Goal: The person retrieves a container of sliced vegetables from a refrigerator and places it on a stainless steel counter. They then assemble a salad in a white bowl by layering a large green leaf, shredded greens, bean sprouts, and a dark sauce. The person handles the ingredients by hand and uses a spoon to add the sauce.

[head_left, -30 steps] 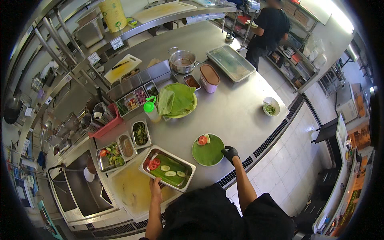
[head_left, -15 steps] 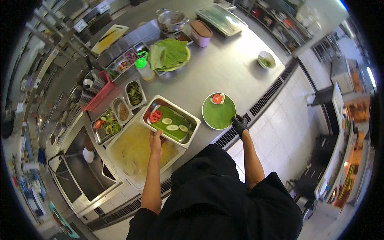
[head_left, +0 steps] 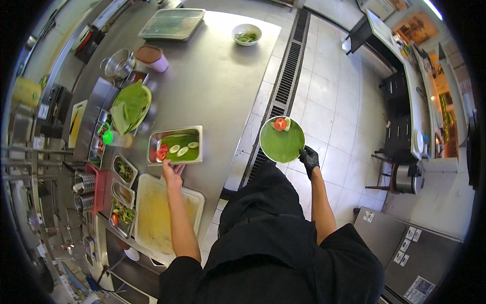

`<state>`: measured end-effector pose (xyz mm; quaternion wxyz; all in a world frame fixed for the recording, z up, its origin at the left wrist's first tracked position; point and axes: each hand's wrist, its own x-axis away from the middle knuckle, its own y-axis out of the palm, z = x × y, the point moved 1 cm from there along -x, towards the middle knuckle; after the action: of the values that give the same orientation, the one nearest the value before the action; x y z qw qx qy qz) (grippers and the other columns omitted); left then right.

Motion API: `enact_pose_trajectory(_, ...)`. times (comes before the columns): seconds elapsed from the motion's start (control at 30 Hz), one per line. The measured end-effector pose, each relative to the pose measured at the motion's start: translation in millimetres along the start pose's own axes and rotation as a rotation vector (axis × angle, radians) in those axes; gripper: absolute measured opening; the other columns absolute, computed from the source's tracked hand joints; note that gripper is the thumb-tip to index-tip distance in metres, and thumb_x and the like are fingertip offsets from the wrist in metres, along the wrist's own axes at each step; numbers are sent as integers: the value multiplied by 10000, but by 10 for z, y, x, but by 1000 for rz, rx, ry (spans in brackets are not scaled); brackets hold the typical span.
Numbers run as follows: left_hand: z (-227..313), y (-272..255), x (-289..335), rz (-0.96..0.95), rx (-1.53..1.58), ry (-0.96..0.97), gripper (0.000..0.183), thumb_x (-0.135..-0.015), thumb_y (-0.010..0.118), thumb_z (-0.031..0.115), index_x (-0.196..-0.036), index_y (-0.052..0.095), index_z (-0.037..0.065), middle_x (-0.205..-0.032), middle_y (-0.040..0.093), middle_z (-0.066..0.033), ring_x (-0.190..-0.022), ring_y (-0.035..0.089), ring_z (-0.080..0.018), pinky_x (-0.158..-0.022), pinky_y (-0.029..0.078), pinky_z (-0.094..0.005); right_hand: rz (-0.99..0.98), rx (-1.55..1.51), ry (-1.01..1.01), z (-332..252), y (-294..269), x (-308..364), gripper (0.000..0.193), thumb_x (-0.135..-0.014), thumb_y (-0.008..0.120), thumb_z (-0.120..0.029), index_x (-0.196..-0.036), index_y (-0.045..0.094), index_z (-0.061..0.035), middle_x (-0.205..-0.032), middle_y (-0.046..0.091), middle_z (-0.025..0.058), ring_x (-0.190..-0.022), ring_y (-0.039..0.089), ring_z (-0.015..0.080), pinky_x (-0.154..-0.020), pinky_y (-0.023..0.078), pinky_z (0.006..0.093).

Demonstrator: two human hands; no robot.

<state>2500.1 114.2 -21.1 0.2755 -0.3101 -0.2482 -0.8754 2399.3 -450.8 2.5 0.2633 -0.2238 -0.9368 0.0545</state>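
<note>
My bare left hand [head_left: 172,173] grips the near rim of a steel food pan [head_left: 200,147] over the counter. Inside the pan, tomato slices [head_left: 162,151] and several cucumber slices [head_left: 174,149] rest on a strip of green leaf. In a black glove, my right hand [head_left: 310,160] is closed on the right edge of a round plate [head_left: 282,148], held out past the counter above the floor. Green leaf lines the plate, and a tomato slice [head_left: 280,123] with pale cucumber lies at its far edge. The fingers under both rims are partly hidden.
Left of the pan stand a green-capped squeeze bottle [head_left: 117,138], a bowl of leaves [head_left: 132,105] and small steel trays [head_left: 124,171]. A large lidded container [head_left: 169,198] lies nearby. Farther off are a white bowl of greens [head_left: 247,34] and a lidded tub [head_left: 152,58]. A drain grate [head_left: 284,83] runs along the floor.
My view and body have turned to the right. The plate has gone from over the counter's edge to above the floor; the pan is still in my left hand.
</note>
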Motion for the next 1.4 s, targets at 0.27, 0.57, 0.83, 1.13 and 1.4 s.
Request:
enact_pose_trajectory(0.27, 320, -766, -375, 395, -252, 440, 392, -857, 671, 275, -1116, 589, -8, -937, 638, -106, -866, 586, -260, -778, 490, -414, -30, -128, -32, 300, -633, -809, 365, -950, 657, -230, -1237, 651, -5, -893, 699, 33, -697, 576, 87, -635, 473, 244)
enact_pose_trajectory(0.57, -239, 1824, 409, 722, -1093, 1033, 399, -860, 667, 126, -1196, 497, -5, -1140, 525, -153, -938, 531, -285, -851, 456, -390, -24, -46, -34, -461, -1786, -2150, 429, -949, 669, -236, -1285, 616, 26, -1002, 709, 82, -802, 623, 139, -716, 513, 295)
enact_pose_trajectory(0.83, -1398, 4532, 121, -180, -821, 778, 375, -863, 670, 142, -1202, 524, 77, -990, 526, -71, -744, 565, -157, -686, 503, -325, -249, 4, -96, -1359, -1707, -3252, 401, -957, 651, -226, -1257, 620, 37, -1080, 678, 80, -956, 606, 143, -788, 476, 274)
enact_pose_trajectory(1.13, -1754, 4661, 812, -202, -1034, 693, 339, -864, 674, 162, -1175, 587, 61, -901, 636, -124, -746, 619, -228, -702, 525, -350, -559, 117, -170, -1983, -888, -3898, 409, -933, 669, -150, -1301, 600, 14, -992, 683, 66, -791, 599, 123, -641, 396, 277)
enact_pose_trajectory(1.4, -1981, 2667, 2416, 680, -691, 495, 294, -860, 707, 165, -1122, 615, 70, -859, 680, -74, -713, 640, -164, -681, 534, -322, -977, 296, -61, -1808, 1149, -3521, 410, -914, 680, -110, -1290, 606, 33, -1015, 718, 120, -834, 676, 199, -777, 541, 342)
